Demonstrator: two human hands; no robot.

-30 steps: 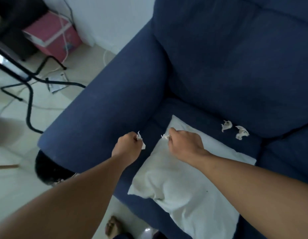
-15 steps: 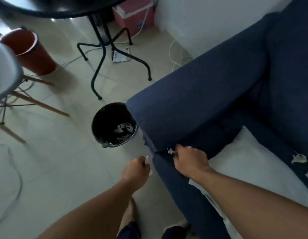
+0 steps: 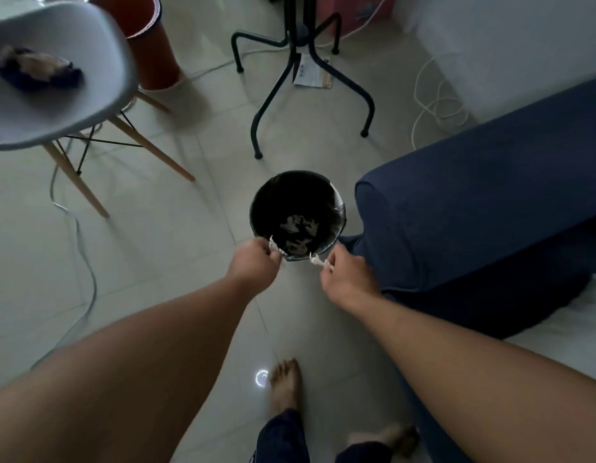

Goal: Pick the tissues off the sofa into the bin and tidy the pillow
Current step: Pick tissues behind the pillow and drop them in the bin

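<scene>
Right over the bin [image 3: 336, 203] is where I'm holding both arms out, so I'm looking pretty much straight down into it. My left hand [image 3: 254, 264] is curled up tight and pinching a little white tissue scrap [image 3: 273, 244] that's poking out past my fingertips, hanging just at the near rim on the left side. My right hand [image 3: 348, 274] is doing the same thing, closed around another tissue bit [image 3: 317, 260] that's sticking out toward the near rim on the right side. Neither piece is dropping yet, both are staying pinched between my fingers.

Down inside the black bin some crumpled white tissues [image 3: 298, 227] are already sitting at the bottom. It's standing on the tiled floor [image 3: 156, 262], just beside the end of the blue sofa arm [image 3: 473, 212], maybe touching it, hard to say from this angle. A sliver of the white pillow [image 3: 574, 332] is peeking in at the right edge, lying on the sofa seat behind my right forearm.

My bare feet are showing at the bottom of the view. Further off, a grey chair [image 3: 56, 78] with wooden legs is sitting on the left with something dark on its seat, a red bin [image 3: 152, 45] is standing behind it, and black metal legs [image 3: 306, 78] are spreading out just past my bin
</scene>
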